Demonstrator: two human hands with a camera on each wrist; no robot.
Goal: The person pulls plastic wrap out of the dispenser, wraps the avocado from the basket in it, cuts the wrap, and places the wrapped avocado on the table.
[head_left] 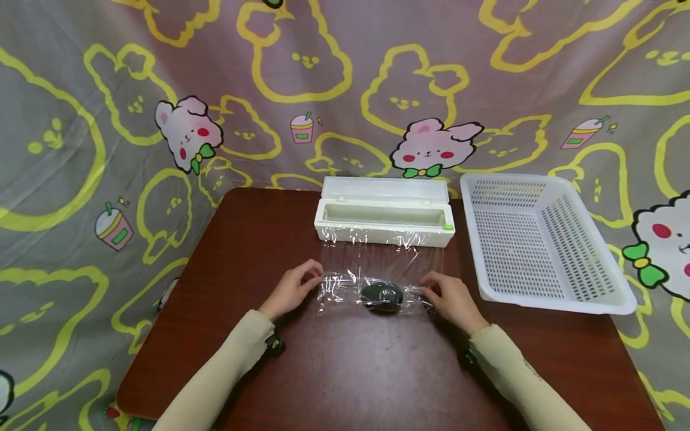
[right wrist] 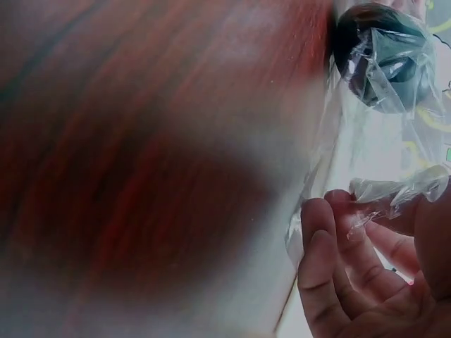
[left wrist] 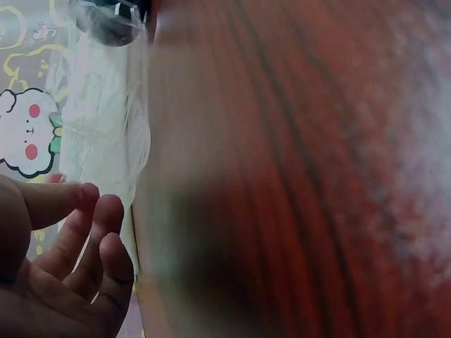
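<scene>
A dark green avocado (head_left: 381, 296) lies on the table under a clear sheet of plastic wrap (head_left: 341, 288). The sheet stretches back to the front of a white wrap dispenser box (head_left: 384, 234), whose lid stands raised. At the sheet's left edge, my left hand (head_left: 295, 286) pinches the film between thumb and forefinger. My right hand (head_left: 450, 299) pinches the opposite edge, where the film bunches over the thumb in the right wrist view. Film covers part of the avocado (right wrist: 384, 60) there. Only the avocado's dark end (left wrist: 113, 24) shows in the left wrist view.
A white perforated plastic basket (head_left: 530, 251) stands at the right of the brown wooden table (head_left: 237, 239). Behind the table hangs a grey curtain (head_left: 345, 114) with cartoon prints. A small green piece (head_left: 448, 227) sits at the dispenser's right end.
</scene>
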